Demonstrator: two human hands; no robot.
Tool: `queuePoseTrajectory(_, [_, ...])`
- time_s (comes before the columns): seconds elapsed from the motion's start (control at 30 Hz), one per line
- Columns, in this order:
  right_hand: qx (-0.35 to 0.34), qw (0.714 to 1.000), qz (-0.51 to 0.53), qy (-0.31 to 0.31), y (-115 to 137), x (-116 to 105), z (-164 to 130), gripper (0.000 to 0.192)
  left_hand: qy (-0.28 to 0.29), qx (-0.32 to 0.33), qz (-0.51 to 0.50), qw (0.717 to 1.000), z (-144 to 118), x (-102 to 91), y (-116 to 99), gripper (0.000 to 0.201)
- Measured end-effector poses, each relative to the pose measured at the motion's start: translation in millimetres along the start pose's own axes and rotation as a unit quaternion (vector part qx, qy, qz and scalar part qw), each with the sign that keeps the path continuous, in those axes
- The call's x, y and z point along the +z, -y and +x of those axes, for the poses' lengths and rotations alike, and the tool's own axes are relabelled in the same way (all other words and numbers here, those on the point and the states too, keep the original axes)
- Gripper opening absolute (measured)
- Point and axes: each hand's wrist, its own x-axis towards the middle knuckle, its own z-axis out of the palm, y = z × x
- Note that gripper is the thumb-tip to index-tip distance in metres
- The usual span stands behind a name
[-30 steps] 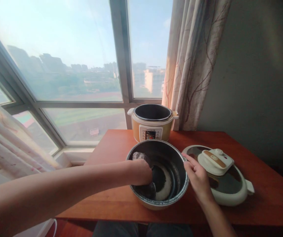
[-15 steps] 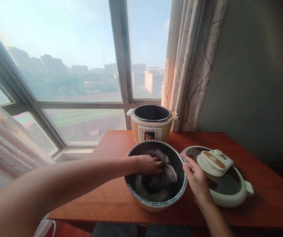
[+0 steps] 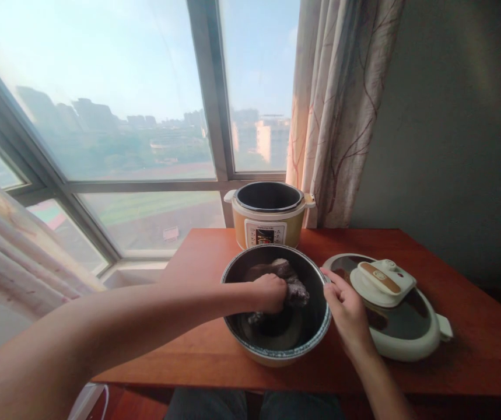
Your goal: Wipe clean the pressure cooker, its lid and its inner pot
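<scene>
Cloth: dark grey, inside the pot; bunched under the fist towards the far right wall point(image 3: 297, 293), where half a second ago it lay spread more loosely across the base.
Left hand: reaches into the pot, now closed in a fist around the cloth point(image 3: 271, 293); its fingers were more stretched out before.
Pot: dark inside, on the tabletop point(image 3: 279, 354), in the same place; more of its base shows near the front.
Right hand: pinching the pot's right rim, unchanged point(image 3: 347, 306).
Cooker: just behind the pot, unmoved point(image 3: 267, 224).
Lid: lying right of the pot, unmoved point(image 3: 401, 321).
Tabletop: reddish-brown wood, beneath everything point(image 3: 189, 353).
</scene>
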Motion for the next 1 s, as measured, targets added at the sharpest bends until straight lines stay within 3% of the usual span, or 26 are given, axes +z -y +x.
queuePoseTrajectory(0.13, [-0.011, 1.000, -0.014, 0.009, 3, -1, 1, 0.063, -0.008, 0.088, 0.116, 0.989, 13, 14.2, -28, 0.021])
queuePoseTrajectory(0.23, [-0.017, 1.000, -0.018, 0.013, 4, -1, 2, 0.062, -0.013, 0.137, 0.150, 0.979, 10, 15.2, -34, 0.025])
queuePoseTrajectory(0.33, [-0.018, 1.000, -0.022, 0.007, 3, 0, 3, 0.061, -0.052, 0.227, 0.156, 0.960, -7, 8.2, -26, 0.018])
queuePoseTrajectory(0.43, [-0.015, 1.000, -0.026, 0.006, 3, 0, 2, 0.062, -0.027, 0.312, 0.145, 0.939, -26, -3.6, -15, 0.016])
queuePoseTrajectory(0.53, [-0.016, 0.999, -0.031, 0.010, 4, -1, 2, 0.062, 0.010, 0.342, 0.111, 0.933, -40, -13.0, -5, 0.024])
queuePoseTrajectory(0.63, [-0.020, 0.999, -0.035, 0.013, 5, -2, 2, 0.063, -0.006, 0.377, 0.058, 0.924, -45, -14.8, 4, 0.028])
queuePoseTrajectory(0.8, [-0.025, 0.999, -0.041, 0.009, 5, -2, 2, 0.063, -0.021, 0.381, -0.023, 0.924, -33, -11.8, 10, 0.032])
queuePoseTrajectory(0.93, [-0.025, 0.999, -0.046, 0.015, 6, -3, 1, 0.064, -0.062, 0.457, 0.066, 0.885, -9, -12.3, 16, 0.026])
queuePoseTrajectory(1.0, [-0.027, 0.998, -0.048, 0.018, 7, -4, 1, 0.065, -0.086, 0.461, 0.099, 0.878, -1, -10.8, 23, 0.024])
